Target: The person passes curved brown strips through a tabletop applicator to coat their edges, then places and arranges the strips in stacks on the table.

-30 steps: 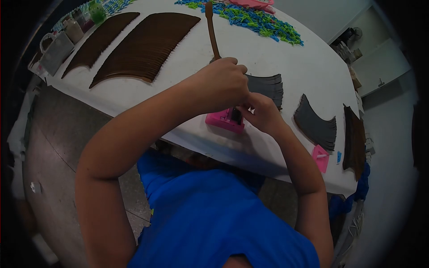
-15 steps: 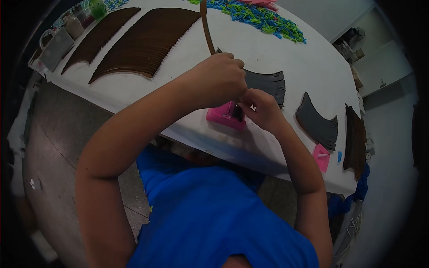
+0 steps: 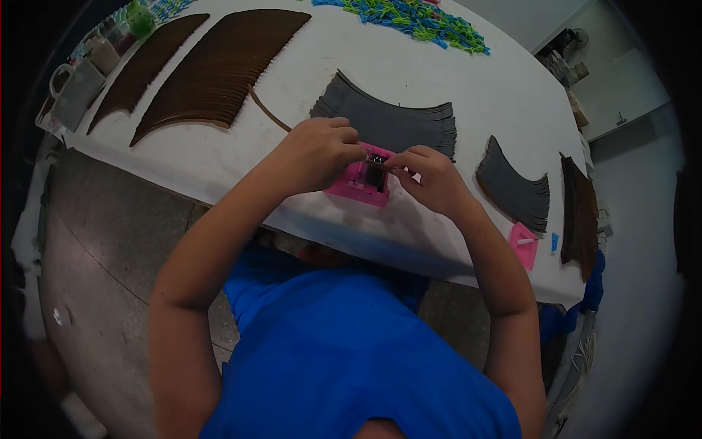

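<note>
A pink plastic device (image 3: 356,193) with a dark metal part in its middle sits near the table's front edge. My left hand (image 3: 319,155) is closed at its left side, pinching a thin brown strip (image 3: 269,112) whose loose end sticks out to the upper left. My right hand (image 3: 431,178) pinches at the device's right side, where a short piece of the strip shows across the metal part between both hands. Just behind lies a fanned row of dark grey strips (image 3: 398,126), partly covered by my left hand and the device.
Two rows of brown strips, one large (image 3: 219,69) and one narrower (image 3: 150,69), lie left. Blue and green clips (image 3: 424,25) are heaped at the back. Rightward are more grey strips (image 3: 512,186), a small pink holder (image 3: 523,245) and dark brown strips (image 3: 578,216).
My left hand has come down and left to the pink device, and the brown strip has swung from upright to a low slant leftward. My right hand stays beside the device. The view has shifted slightly.
</note>
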Demonstrator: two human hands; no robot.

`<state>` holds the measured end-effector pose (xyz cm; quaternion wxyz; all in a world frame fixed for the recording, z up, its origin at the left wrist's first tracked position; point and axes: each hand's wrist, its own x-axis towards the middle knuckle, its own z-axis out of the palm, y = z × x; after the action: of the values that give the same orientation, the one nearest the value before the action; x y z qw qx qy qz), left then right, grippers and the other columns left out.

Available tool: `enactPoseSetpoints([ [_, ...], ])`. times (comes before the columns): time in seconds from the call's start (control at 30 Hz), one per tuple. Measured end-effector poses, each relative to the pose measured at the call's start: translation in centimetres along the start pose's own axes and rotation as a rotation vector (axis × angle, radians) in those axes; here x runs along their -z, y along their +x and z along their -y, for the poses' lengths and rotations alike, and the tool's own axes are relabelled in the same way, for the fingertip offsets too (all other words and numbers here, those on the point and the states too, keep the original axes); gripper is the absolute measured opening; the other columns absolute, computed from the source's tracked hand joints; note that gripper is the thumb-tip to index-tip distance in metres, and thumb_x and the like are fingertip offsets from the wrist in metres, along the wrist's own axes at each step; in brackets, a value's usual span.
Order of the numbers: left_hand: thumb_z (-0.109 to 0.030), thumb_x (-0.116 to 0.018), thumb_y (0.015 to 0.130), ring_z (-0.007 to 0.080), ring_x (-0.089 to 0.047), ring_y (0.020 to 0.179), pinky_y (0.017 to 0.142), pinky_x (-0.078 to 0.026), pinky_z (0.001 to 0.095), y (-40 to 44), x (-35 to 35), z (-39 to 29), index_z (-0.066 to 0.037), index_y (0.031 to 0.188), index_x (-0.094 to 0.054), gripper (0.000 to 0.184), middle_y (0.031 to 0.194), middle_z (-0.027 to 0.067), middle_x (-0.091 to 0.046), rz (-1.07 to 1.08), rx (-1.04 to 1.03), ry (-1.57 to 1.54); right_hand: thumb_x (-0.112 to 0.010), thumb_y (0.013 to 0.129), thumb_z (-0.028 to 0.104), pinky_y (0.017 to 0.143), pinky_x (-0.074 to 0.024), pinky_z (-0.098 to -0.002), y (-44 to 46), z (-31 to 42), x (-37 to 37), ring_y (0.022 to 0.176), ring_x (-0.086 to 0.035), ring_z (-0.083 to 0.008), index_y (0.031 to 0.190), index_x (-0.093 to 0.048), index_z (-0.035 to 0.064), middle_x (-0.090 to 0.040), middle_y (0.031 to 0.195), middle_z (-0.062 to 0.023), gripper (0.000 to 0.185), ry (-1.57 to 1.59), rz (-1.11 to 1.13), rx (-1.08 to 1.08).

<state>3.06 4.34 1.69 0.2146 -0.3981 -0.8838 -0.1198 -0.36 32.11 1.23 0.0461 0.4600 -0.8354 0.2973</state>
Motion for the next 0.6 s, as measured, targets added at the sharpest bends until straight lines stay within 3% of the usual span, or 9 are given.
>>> enactPoseSetpoints([
  [0.6,-0.005,-0.083,0.072,0.0239,-0.068,0.09,0.073,-0.058,0.0379,-0.24,-1.36,-0.5,-0.011,0.098,-0.076,0.028,0.095,0.0053,-0.071,-0.02,0.037,-0.076,-0.069,0.086,-0.005,0.067,-0.0551,-0.037,-1.03,-0.33,0.23,0.079,-0.066,-0.0248,0.106,-0.077,0.0067,-0.068,0.088,-0.0088,0.025,0.0,-0.019,0.011],
])
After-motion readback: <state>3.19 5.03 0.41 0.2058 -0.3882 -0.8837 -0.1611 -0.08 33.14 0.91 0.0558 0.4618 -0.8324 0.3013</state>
